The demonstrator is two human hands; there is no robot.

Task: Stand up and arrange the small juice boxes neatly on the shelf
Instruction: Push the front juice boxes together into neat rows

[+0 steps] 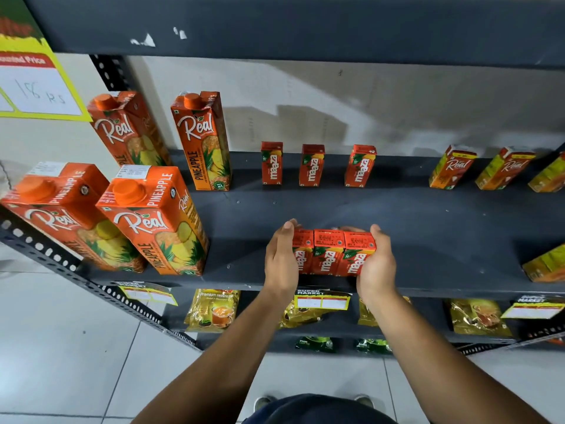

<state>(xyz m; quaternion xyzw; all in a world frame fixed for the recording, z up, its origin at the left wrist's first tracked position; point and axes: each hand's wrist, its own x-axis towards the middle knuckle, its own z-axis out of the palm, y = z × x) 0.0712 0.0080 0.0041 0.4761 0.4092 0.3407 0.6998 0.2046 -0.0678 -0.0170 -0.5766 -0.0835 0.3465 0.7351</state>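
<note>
Three small red Maaza juice boxes [331, 252] stand side by side at the front edge of the dark grey shelf [428, 228]. My left hand [281, 261] presses flat against the row's left end and my right hand [377, 264] cups its right end, so the row is squeezed between them. Three more small Maaza boxes [312, 165] stand apart along the back of the same shelf.
Tall orange Real pineapple cartons [153, 218] stand at the left, two in front and two behind. Small yellow-orange Real boxes [452, 168] line the back right, and another [547, 266] sits at the front right. Tea packets [214, 310] fill the lower shelf.
</note>
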